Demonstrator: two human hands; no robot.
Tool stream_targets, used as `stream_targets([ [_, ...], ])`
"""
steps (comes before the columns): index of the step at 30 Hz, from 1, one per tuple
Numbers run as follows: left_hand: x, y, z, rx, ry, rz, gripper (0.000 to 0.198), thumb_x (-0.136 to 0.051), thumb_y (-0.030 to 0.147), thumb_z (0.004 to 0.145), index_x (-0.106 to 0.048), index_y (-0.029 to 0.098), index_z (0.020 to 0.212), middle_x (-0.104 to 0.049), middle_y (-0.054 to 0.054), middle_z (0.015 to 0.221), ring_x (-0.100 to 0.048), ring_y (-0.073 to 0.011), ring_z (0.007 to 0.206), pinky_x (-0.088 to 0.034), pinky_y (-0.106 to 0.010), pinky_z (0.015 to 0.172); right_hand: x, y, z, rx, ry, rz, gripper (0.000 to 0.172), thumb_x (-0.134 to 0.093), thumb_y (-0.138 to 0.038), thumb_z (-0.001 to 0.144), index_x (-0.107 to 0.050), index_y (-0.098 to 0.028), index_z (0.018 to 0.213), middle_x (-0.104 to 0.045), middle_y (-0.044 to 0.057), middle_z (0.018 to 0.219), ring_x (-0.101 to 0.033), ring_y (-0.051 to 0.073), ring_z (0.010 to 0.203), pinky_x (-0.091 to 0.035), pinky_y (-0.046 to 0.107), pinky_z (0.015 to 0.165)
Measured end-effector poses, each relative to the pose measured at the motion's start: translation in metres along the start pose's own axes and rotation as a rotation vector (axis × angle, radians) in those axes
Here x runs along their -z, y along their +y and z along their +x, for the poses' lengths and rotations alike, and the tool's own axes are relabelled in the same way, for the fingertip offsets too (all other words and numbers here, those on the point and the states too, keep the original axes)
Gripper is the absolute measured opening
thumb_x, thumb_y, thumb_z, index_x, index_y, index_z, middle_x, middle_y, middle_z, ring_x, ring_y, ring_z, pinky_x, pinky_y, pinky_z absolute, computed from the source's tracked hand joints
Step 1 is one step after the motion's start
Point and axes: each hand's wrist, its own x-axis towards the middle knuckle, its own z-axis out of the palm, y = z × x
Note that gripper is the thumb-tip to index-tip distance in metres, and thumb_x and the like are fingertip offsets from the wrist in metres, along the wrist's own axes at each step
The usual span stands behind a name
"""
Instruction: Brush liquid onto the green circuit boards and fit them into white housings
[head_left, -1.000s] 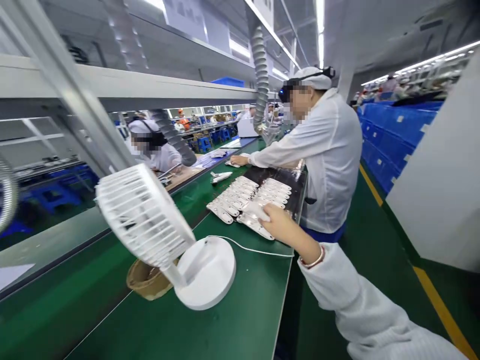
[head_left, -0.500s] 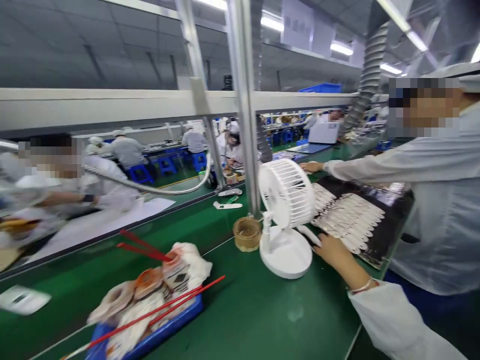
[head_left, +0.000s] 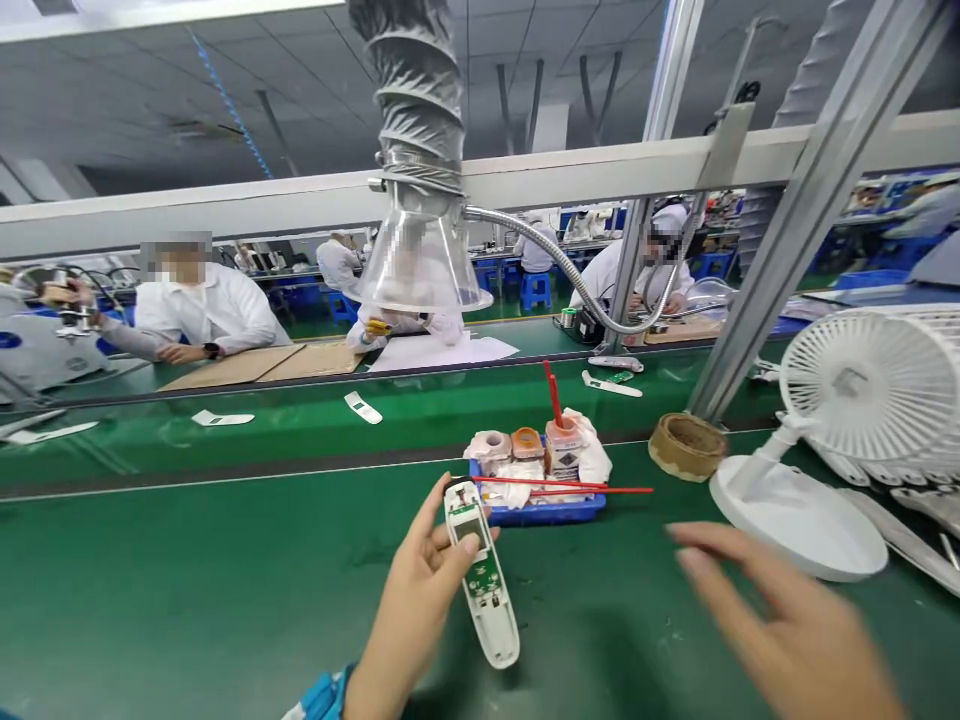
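My left hand (head_left: 416, 610) grips a white plastic device casing (head_left: 491, 610) near its upper end, with the open side up and a green circuit board showing. My right hand (head_left: 772, 610) is blurred, open and empty above the green bench mat (head_left: 225, 560), nearest the round white base of a desk fan (head_left: 799, 515). Just beyond the casing stands a blue tray (head_left: 540, 512) holding small jars, white cloth and red sticks. A brown tape roll (head_left: 686, 447) sits between the tray and the fan. Several white parts (head_left: 911, 525) lie at the right edge, partly hidden by the fan.
A raised divider rail (head_left: 300, 205) and metal uprights (head_left: 817, 200) cross the bench. A clear fume funnel (head_left: 418, 262) hangs on a ribbed hose. Beyond them, small white parts (head_left: 364, 407) lie on the far bench, and a co-worker (head_left: 202, 315) sits at cardboard sheets.
My view has swung left from the rows of white parts to the blue tray. My left hand has come into view with the casing. My right hand has left the parts.
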Motion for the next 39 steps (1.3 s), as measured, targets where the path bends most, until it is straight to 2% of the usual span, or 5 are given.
stream_targets([
  [4, 0.013, -0.001, -0.01, -0.034, -0.136, 0.006, 0.08, -0.063, 0.03, 0.08, -0.014, 0.024, 0.143, -0.064, -0.01, 0.113, -0.059, -0.0221, 0.103, -0.045, -0.033, 0.089, -0.068, -0.091, 0.008, 0.374, -0.182, 0.146, 0.026, -0.052, -0.024, 0.088, -0.054, -0.022, 0.114, -0.062, 0.006, 0.108, -0.06, 0.019, 0.096, -0.053, 0.029, 0.078],
  [8, 0.025, -0.003, -0.015, -0.002, -0.194, -0.013, 0.075, -0.06, 0.028, 0.082, -0.016, 0.026, 0.143, -0.061, -0.01, 0.117, -0.058, -0.0215, 0.104, -0.045, -0.032, 0.088, -0.095, -0.118, 0.018, 0.609, -0.252, 0.156, 0.032, -0.055, -0.016, 0.087, -0.051, -0.014, 0.119, -0.058, 0.01, 0.113, -0.053, 0.022, 0.105, -0.048, 0.036, 0.089],
  [14, 0.043, 0.001, -0.01, 0.04, -0.179, -0.114, 0.075, -0.061, 0.028, 0.081, -0.019, 0.026, 0.143, -0.061, -0.01, 0.115, -0.057, -0.0194, 0.102, -0.043, -0.03, 0.088, -0.119, -0.124, 0.03, 0.699, -0.319, 0.18, 0.031, -0.053, -0.008, 0.086, -0.05, -0.012, 0.117, -0.061, 0.009, 0.106, -0.053, 0.021, 0.099, -0.049, 0.038, 0.083],
  [29, 0.065, -0.004, 0.02, 0.19, -0.134, -0.313, 0.073, -0.068, 0.024, 0.076, -0.029, 0.017, 0.137, -0.055, 0.004, 0.058, -0.05, -0.0073, 0.053, -0.04, -0.017, 0.051, -0.148, -0.113, 0.05, 0.713, -0.427, 0.228, 0.043, -0.063, -0.022, 0.083, -0.042, -0.012, 0.12, -0.06, 0.012, 0.105, -0.053, 0.023, 0.099, -0.048, 0.041, 0.084],
  [39, 0.062, -0.008, 0.019, 0.259, -0.094, -0.376, 0.069, -0.065, 0.022, 0.078, -0.03, 0.021, 0.138, -0.067, -0.007, 0.087, -0.061, -0.0127, 0.073, -0.049, -0.028, 0.072, -0.151, -0.114, 0.052, 0.714, -0.421, 0.279, 0.027, -0.057, -0.011, 0.08, -0.044, -0.015, 0.104, -0.059, 0.012, 0.097, -0.054, 0.023, 0.092, -0.051, 0.04, 0.074],
])
